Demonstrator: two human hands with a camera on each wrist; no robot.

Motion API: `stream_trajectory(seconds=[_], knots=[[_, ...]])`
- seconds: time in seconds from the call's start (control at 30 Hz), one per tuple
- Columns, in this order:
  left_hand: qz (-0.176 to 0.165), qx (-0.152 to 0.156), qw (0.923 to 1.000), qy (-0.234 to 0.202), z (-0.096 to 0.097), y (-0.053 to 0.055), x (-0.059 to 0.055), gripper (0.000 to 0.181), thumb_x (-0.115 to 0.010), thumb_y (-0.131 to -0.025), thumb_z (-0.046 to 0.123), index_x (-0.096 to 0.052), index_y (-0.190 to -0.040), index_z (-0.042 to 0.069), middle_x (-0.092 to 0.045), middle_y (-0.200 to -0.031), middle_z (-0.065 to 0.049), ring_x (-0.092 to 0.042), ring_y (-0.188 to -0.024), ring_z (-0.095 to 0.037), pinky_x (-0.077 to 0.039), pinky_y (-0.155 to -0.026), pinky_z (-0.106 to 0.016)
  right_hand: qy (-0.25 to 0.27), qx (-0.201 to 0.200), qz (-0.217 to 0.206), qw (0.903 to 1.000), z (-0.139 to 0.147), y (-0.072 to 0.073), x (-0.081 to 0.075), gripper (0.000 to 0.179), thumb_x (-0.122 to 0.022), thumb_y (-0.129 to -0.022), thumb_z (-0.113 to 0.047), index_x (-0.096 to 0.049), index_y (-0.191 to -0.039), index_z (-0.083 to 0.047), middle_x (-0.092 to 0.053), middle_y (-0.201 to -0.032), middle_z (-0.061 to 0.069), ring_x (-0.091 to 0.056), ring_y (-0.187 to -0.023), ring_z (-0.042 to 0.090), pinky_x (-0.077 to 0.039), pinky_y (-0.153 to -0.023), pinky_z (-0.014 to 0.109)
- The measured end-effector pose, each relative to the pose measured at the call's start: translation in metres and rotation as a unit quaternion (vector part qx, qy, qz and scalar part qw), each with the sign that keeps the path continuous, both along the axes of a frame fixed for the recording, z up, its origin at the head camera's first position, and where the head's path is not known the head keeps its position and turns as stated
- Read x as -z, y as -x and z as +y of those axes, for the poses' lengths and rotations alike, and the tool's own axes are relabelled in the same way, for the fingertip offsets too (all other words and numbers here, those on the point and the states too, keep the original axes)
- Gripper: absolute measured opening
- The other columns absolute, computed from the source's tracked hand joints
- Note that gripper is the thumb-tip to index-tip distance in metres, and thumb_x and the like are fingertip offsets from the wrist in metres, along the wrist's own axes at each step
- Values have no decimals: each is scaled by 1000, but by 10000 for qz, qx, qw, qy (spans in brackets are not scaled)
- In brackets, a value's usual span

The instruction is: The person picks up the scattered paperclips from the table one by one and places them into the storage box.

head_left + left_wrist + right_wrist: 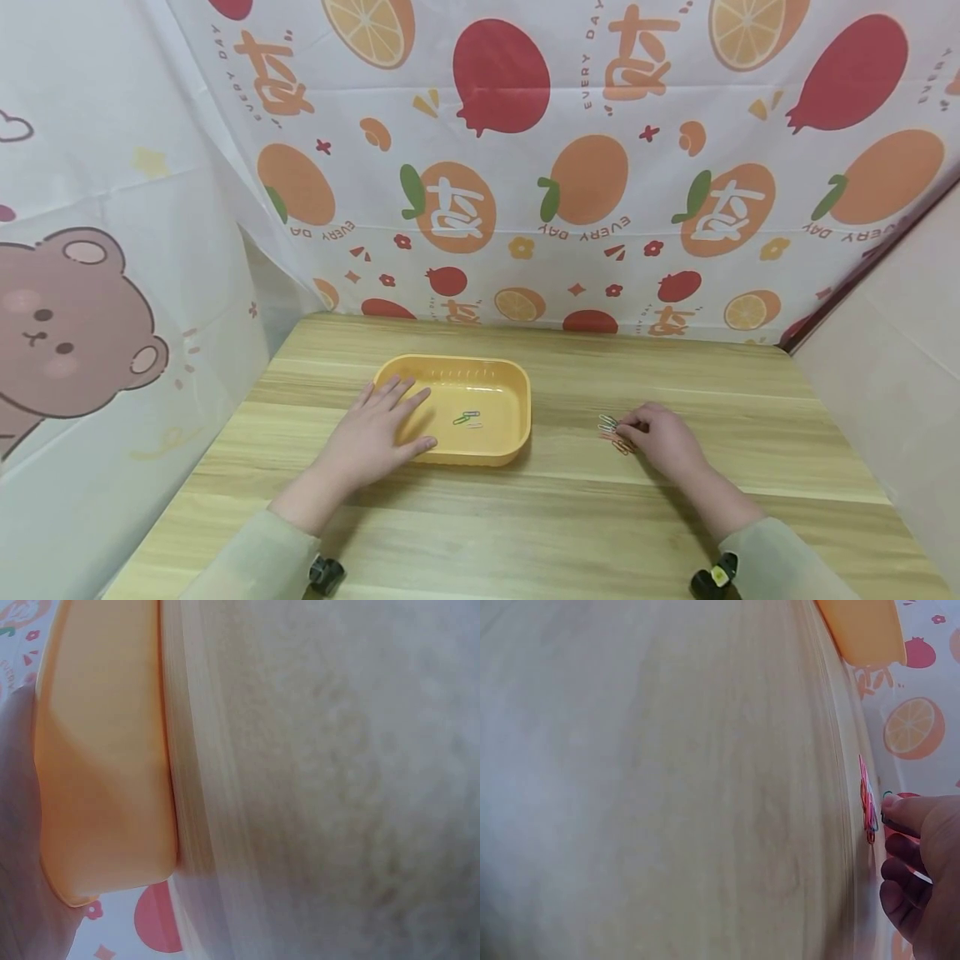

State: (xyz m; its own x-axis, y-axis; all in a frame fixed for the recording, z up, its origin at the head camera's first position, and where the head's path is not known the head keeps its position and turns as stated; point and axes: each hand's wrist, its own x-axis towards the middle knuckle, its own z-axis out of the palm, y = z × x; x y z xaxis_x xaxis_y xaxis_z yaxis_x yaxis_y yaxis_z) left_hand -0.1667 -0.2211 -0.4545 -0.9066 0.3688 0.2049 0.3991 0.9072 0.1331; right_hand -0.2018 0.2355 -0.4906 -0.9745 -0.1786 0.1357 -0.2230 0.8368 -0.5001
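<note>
A yellow plastic tray (pixel 517 417) stands on the table with a few small paper clips (pixel 467 418) lying on its floor. My left hand (pixel 372 437) rests over the tray's left end, fingers spread and fairly straight. In the left wrist view the tray's outer wall (pixel 105 765) is close up, with part of the hand at the left edge. To the tray's right, a small pile of colored paper clips (pixel 622 447) lies on the table. Beside it my right hand (pixel 663 440) pinches a green paper clip (pixel 887 794) between thumb and forefinger.
The wooden table (pixel 480 533) ends at the back against a hanging cloth (pixel 525 250) printed with fruit. Another cloth with a bear (pixel 75 325) hangs at the left, and a pale panel (pixel 885 358) borders the right side.
</note>
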Motion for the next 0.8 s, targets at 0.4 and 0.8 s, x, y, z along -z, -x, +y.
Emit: stream_trajectory(seconds=[0.4,0.8], knots=[[-21,22,10000,15,1,0,-2,82,-49,-88,75,-46,-150,21,-38,-156,-13,-26,-147,-35,-10,-120,-57,191,215,-213,9994,-1,0,-2,7,-74,-91,-25,-76,-88,-20,-66,-89,-5,-58,-79,13,-50,-70,33],[-18,24,10000,-5,1,-1,-2,82,-50,-88,74,-46,-150,21,-38,-156,-13,-27,-147,-35,-10,-120,-57,764,308,-485,9954,-4,3,-6,11,-70,-93,-28,-77,-94,-18,-67,-92,-2,-59,-82,15,-50,-71,33]])
